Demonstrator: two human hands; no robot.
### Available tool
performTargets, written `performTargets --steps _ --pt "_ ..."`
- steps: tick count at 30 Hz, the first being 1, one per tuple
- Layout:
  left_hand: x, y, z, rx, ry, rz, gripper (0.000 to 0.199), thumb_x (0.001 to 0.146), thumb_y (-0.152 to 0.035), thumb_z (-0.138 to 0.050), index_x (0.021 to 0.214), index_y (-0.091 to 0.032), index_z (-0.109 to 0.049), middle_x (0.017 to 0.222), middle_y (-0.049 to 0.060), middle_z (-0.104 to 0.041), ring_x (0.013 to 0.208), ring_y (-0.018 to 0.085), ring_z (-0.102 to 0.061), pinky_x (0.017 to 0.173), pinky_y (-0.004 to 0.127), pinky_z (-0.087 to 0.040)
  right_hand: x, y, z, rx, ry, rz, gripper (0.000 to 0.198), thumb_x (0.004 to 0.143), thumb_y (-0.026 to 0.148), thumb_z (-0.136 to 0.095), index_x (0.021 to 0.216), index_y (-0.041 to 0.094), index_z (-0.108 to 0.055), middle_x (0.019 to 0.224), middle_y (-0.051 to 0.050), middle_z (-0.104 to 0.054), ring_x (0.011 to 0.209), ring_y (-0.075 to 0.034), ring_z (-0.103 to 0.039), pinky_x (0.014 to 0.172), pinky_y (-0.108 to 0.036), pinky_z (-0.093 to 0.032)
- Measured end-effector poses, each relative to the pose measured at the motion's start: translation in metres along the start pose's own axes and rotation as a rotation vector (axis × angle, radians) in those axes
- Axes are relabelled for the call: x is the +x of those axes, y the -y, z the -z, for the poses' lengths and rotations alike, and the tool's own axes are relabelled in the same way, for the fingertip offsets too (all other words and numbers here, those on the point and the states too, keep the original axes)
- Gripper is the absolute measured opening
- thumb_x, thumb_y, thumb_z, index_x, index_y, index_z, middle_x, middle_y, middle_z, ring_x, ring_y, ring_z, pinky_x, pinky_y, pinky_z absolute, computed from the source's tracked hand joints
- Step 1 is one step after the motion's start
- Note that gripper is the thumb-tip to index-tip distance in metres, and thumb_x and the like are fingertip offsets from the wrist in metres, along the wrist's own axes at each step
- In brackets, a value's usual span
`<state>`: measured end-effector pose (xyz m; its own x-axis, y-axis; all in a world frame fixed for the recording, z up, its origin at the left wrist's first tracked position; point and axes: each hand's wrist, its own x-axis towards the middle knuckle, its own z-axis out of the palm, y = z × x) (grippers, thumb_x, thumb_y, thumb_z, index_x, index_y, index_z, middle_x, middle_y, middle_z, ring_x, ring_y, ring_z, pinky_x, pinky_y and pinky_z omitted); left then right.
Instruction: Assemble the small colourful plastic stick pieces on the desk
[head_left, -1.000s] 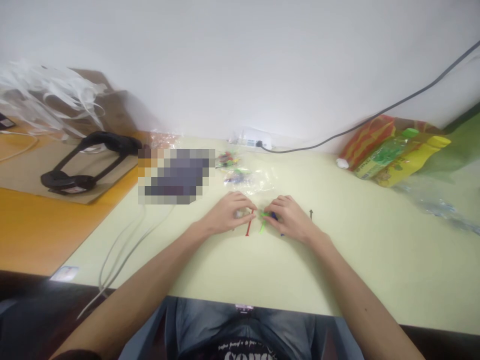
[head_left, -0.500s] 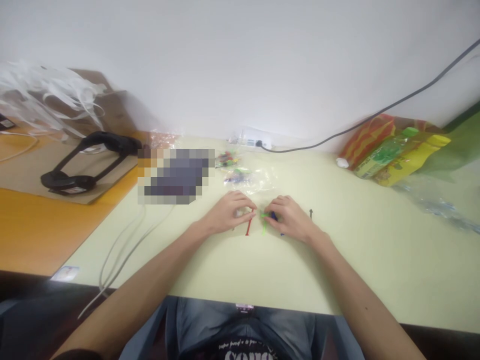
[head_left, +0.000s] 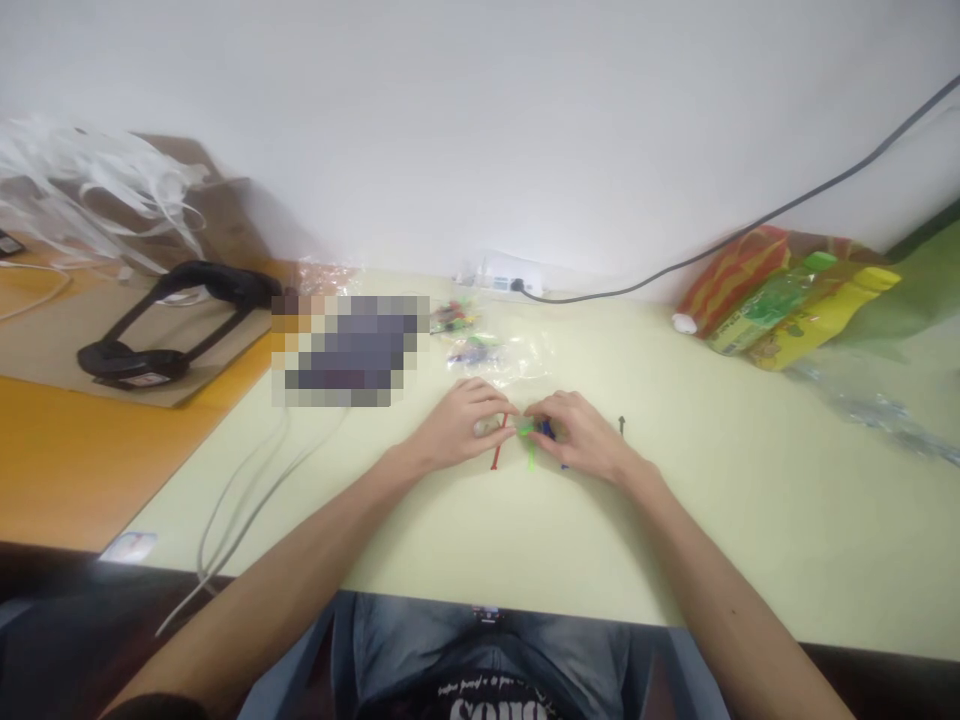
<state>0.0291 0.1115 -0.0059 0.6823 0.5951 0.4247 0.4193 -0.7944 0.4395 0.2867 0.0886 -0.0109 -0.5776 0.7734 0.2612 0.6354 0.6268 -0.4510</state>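
Note:
My left hand [head_left: 466,425] and my right hand [head_left: 576,435] meet above the table, each with thumb and index finger curled in. Between their fingertips is a small bright green plastic piece [head_left: 525,427], partly hidden, which both hands pinch. A thin red plastic stick [head_left: 496,456] lies beneath the fingers of my left hand. Just below the held piece lies a thin green stick [head_left: 532,458]. A dark blue piece [head_left: 549,430] shows under my right hand, mostly covered by it. Right of that hand lies a small black arrow-tipped stick [head_left: 621,427].
Behind my hands lies a clear plastic bag [head_left: 517,358] near a pile of small coloured pieces [head_left: 454,317]. A pixelated dark object [head_left: 352,350] is at left, with cables [head_left: 247,500]. Drink bottles [head_left: 817,320] and a black frame-like device [head_left: 180,325] stand farther out.
My hands have come slightly closer together, and the left fingertips now reach the green piece. The piece looks turned, and the red stick stays in place.

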Motion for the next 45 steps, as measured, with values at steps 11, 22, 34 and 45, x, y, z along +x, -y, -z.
performTargets --steps 11,22,34,45 --pt "0.009 -0.017 -0.018 0.171 0.106 -0.05 0.025 0.105 -0.034 -0.06 0.125 -0.025 -0.072 0.129 0.006 -0.073 0.119 0.027 -0.057 0.112 0.049 -0.039 -0.004 -0.002 0.012 -0.024 0.0 -0.051 0.024 0.093 0.023 -0.062 0.116 0.021 -0.067 0.1 -0.006 -0.074 0.097 -0.026 -0.064 0.094 -0.045 -0.045" --pt "0.005 -0.006 -0.024 0.009 -0.023 -0.047 0.018 0.106 -0.025 -0.058 0.103 -0.023 -0.075 0.098 0.001 -0.076 0.097 0.018 -0.067 0.114 0.044 -0.04 -0.004 0.002 0.005 -0.041 0.028 -0.005 0.005 0.094 0.025 -0.07 0.095 0.024 -0.075 0.123 -0.009 -0.068 0.12 -0.031 -0.053 0.104 -0.051 -0.042" --pt "0.004 -0.019 -0.011 -0.312 -0.37 0.119 0.022 0.109 -0.022 -0.048 0.111 -0.021 -0.069 0.104 0.008 -0.063 0.095 0.017 -0.063 0.086 0.031 -0.056 0.001 -0.001 0.002 0.013 -0.042 -0.025 0.01 0.097 0.02 -0.064 0.096 0.024 -0.074 0.118 -0.006 -0.076 0.112 -0.029 -0.059 0.098 -0.047 -0.042" --pt "0.003 -0.009 -0.017 -0.551 -0.302 0.216 0.021 0.105 -0.033 -0.059 0.114 -0.023 -0.076 0.125 0.011 -0.065 0.121 0.022 -0.064 0.091 0.033 -0.063 0.003 0.012 0.011 0.408 -0.284 -0.272 0.015 0.094 0.035 -0.069 0.089 0.023 -0.077 0.095 -0.005 -0.08 0.09 -0.024 -0.071 0.086 -0.041 -0.047"
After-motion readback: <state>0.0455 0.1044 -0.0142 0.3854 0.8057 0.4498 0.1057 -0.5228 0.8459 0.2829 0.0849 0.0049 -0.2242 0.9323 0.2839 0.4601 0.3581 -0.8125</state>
